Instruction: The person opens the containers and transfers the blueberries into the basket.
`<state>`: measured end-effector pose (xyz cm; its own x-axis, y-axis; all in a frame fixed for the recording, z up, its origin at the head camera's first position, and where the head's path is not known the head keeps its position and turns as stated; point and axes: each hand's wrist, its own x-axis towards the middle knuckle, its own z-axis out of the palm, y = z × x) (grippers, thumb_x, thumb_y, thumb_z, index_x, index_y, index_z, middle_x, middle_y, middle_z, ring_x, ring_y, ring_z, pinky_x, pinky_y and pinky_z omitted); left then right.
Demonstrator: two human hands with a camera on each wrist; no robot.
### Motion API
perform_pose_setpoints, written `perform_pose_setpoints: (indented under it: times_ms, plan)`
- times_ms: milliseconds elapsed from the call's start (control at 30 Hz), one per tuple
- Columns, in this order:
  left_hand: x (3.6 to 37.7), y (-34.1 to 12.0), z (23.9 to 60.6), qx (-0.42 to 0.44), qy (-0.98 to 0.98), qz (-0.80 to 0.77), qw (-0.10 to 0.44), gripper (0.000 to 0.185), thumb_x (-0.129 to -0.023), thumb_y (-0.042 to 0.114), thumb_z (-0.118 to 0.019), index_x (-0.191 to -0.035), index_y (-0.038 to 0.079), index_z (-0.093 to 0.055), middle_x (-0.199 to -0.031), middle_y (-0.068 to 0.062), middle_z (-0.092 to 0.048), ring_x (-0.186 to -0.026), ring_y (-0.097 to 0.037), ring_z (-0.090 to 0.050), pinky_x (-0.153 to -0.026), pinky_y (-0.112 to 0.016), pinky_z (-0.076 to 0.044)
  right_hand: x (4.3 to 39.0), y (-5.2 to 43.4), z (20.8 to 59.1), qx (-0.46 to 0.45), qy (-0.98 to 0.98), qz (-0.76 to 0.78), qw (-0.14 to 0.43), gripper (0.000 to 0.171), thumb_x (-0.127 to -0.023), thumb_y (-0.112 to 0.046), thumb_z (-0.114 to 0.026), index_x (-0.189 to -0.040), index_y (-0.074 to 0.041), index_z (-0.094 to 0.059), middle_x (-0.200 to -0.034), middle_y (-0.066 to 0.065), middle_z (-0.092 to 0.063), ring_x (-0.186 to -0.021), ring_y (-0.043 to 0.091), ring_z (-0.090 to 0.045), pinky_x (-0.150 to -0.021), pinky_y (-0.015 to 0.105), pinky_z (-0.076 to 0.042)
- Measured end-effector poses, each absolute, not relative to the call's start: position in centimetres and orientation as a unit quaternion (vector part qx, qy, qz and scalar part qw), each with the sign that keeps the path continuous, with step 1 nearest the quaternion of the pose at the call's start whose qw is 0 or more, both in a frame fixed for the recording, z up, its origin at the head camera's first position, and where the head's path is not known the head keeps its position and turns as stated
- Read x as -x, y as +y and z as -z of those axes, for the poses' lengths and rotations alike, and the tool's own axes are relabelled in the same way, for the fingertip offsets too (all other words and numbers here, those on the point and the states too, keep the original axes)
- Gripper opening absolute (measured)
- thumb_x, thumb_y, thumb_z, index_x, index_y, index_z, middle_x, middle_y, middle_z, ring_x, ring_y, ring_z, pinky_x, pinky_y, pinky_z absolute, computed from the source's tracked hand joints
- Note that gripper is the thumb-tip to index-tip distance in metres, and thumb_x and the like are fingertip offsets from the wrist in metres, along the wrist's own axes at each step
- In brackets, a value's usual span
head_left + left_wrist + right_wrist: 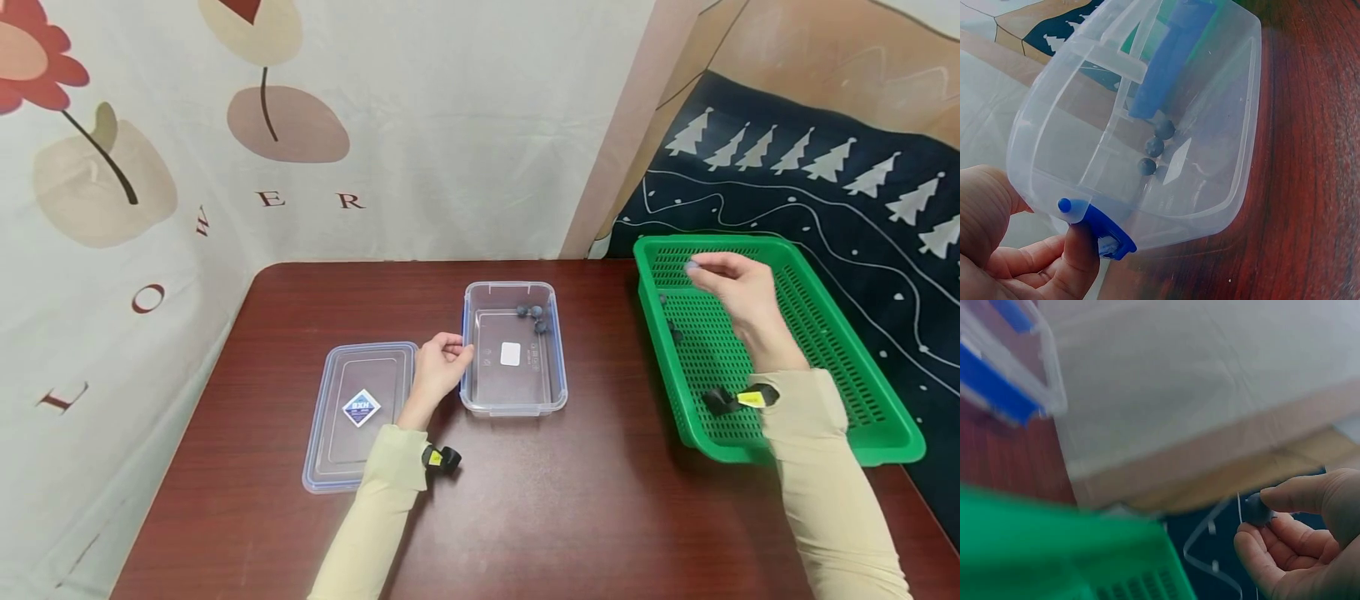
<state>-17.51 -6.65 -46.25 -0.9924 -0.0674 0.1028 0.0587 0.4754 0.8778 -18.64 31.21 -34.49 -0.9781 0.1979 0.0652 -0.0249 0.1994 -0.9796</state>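
Observation:
Between the thumb and fingertips of my right hand (738, 296) is a blueberry (1258, 510), held above the green basket (716, 450). More dark blueberries (676, 333) lie along the basket's left side. My left hand (438, 367) pinches the left edge of a clear plastic box (495, 387), at the blue clip (1110, 231). A small group of blueberries (540, 327) sits inside this lidless box, toward its far right. The box's clear lid (341, 454), with a blue-and-white label, lies flat to the left, partly behind the left hand and wrist.
The dark red wooden table (517, 508) carries the box, lid and basket. A pale printed cloth (465, 150) hangs behind it. A navy fabric with white trees (862, 208) lies behind and right of the basket.

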Motion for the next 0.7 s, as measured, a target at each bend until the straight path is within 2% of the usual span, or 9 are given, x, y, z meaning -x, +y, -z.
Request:
perform_pose_setpoints:
  times_ms: [200, 400, 600, 667, 700]
  plan:
    - [17.6, -6.6, 46.3, 0.000, -0.857, 0.512, 0.066, 0.019, -0.080, 0.007, -0.068, -0.093, -0.007, -0.064, -0.077, -0.016, -0.065, -0.066, -0.024, -0.061, -0.061, -0.028, -0.050, 17.6, 34.6, 35.9, 0.119, -0.776, -0.614, 0.075, 0.011, -0.085, -0.016, -0.068, -0.085, -0.027, -0.069, -0.076, -0.016, -0.064, -0.072, -0.002, -0.061, -0.066, 0.012, -0.048]
    - [17.6, -6.6, 46.3, 0.002, -0.857, 0.511, 0.069, 0.020, -0.080, 0.007, -0.067, -0.093, -0.007, -0.064, -0.078, -0.017, -0.065, -0.066, -0.024, -0.061, -0.061, -0.029, -0.051, 17.4, 37.1, 38.0, 0.165, -0.784, -0.597, 0.041, 0.006, -0.087, -0.022, -0.066, -0.092, -0.025, -0.067, -0.076, -0.018, -0.062, -0.073, -0.003, -0.061, -0.068, 0.014, -0.048]
    - [17.6, -6.6, 46.3, -0.004, -0.859, 0.507, 0.065, 0.020, -0.081, 0.008, -0.068, -0.094, -0.007, -0.065, -0.078, -0.016, -0.066, -0.066, -0.023, -0.061, -0.061, -0.028, -0.050, 18.4, 40.0, 41.0, 0.213, -0.798, -0.563, 0.015, 0.024, -0.079, -0.041, -0.070, -0.100, -0.029, -0.065, -0.089, -0.021, -0.059, -0.080, -0.006, -0.061, -0.072, 0.013, -0.048]
    - [17.5, -6.6, 46.2, -0.004, -0.860, 0.507, 0.065, 0.020, -0.081, 0.008, -0.068, -0.094, -0.007, -0.065, -0.078, -0.016, -0.066, -0.066, -0.023, -0.060, -0.061, -0.028, -0.050, 18.5, 40.4, 41.3, 0.222, -0.796, -0.563, 0.012, 0.029, -0.078, -0.043, -0.071, -0.103, -0.029, -0.065, -0.092, -0.021, -0.057, -0.079, -0.007, -0.060, -0.082, 0.020, -0.049]
    - [17.5, -6.6, 46.2, -0.004, -0.860, 0.507, 0.065, 0.020, -0.081, 0.008, -0.067, -0.094, -0.007, -0.065, -0.078, -0.016, -0.066, -0.066, -0.023, -0.060, -0.061, -0.028, -0.050, 18.4, 40.2, 41.1, 0.231, -0.790, -0.568, 0.013, 0.029, -0.079, -0.041, -0.072, -0.104, -0.029, -0.065, -0.092, -0.021, -0.057, -0.079, -0.007, -0.060, -0.091, 0.027, -0.046]
